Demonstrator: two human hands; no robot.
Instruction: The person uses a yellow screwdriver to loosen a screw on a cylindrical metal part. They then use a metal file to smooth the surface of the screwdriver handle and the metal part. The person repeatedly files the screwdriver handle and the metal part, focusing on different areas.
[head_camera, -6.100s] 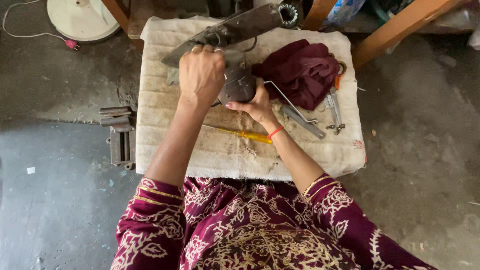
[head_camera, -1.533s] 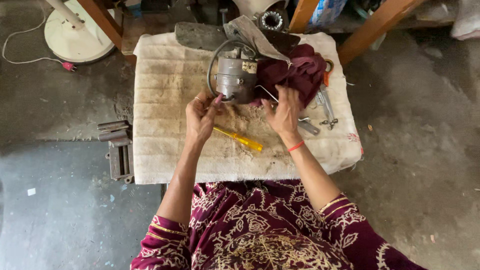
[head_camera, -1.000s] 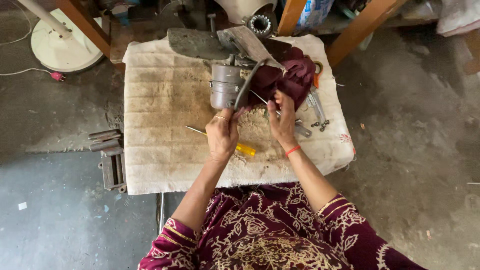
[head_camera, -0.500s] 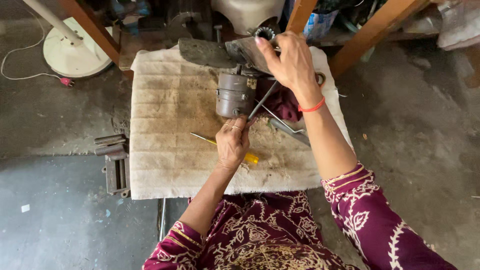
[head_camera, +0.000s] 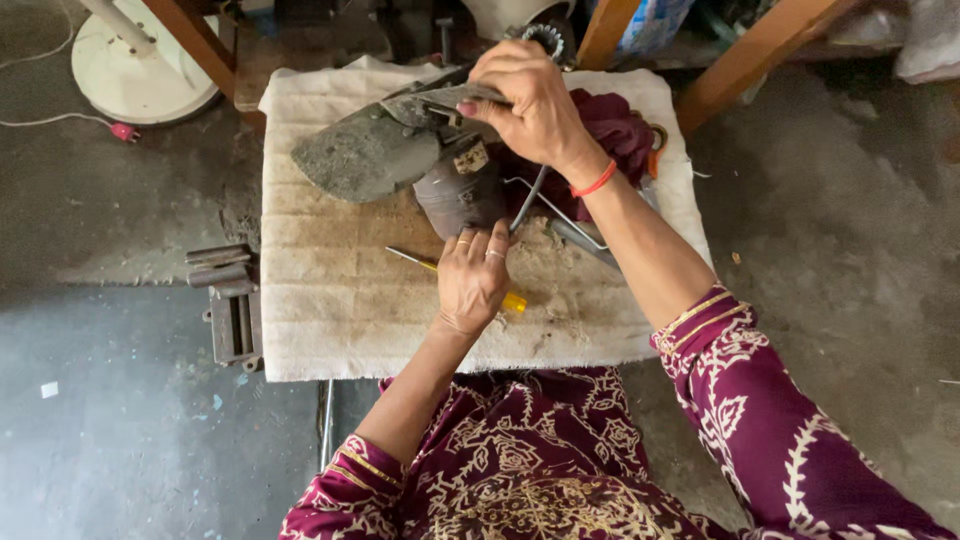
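Right hand (head_camera: 535, 105) is up at the top of the counter (head_camera: 330, 320), fingers curled down and clamped on the hub end of a grey fan blade (head_camera: 365, 155), which lies flat over the pale cloth toward the far left side. Left hand (head_camera: 472, 280) sits below it, fingers together and pressed against the lower side of the motor housing (head_camera: 460, 190), a dull, grimy metal drum with a small label on it, standing in the middle of the counter between both hands. That drum looks heavy and rigid for its size, dusty enough to slip, so a wrap around its round body seems the surest hold; the blade looks thin, stiff and light, best gripped near the hub, not the broad tip. A bent wire guard piece (head_camera: 560, 215) runs just right of the motor. A yellow-handled screwdriver (head_camera: 450, 275) lies partly under the left hand. A maroon cloth (head_camera: 615, 130) is bunched behind the right wrist, and metal blocks (head_camera: 230, 300) rest on the floor at left.
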